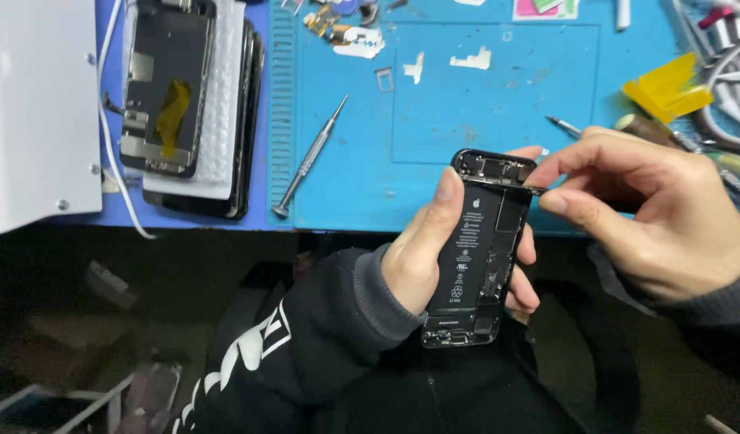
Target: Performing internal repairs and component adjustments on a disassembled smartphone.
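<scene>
My left hand (422, 249) grips an opened phone body (476, 249), its black battery and inner parts facing up, held above my lap just in front of the blue mat's near edge. My right hand (651, 213) pinches a thin metal tool (539, 190) between thumb and forefinger, its tip touching the phone's upper right corner. Both arms wear dark sleeves.
A blue work mat (482, 96) covers the table. On it lie a silver screwdriver (310, 157), small white scraps (470, 60) and a second tool (564, 124). A stack of phone screens (189, 104) and a white box (36, 112) sit at left. Yellow tape (667, 88) lies at right.
</scene>
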